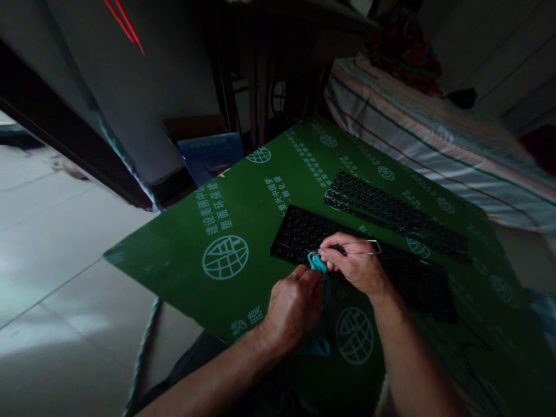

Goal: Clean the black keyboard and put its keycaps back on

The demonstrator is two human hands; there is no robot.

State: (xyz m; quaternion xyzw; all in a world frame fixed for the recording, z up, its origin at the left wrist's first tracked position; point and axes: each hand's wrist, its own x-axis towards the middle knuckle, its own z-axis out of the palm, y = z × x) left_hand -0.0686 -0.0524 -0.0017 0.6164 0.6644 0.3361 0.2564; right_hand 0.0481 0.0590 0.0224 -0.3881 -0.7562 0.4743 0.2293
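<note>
My left hand is closed round a teal cloth, whose bunched tip sticks up between both hands and whose loose end hangs below. My right hand pinches a thin wire keycap puller; its squared metal end points right, and the fingers hide its other end. Those fingertips meet the cloth. Under and behind my hands lies a black keyboard, partly covered by them, its key area showing small raised posts. Beyond it, black keycaps lie in rows like a keyboard layout.
A green printed board forms the work surface. The keyboard's cable curls at the lower right. Behind stands a bed with a striped sheet. A blue box sits past the board's far-left edge, above a tiled floor.
</note>
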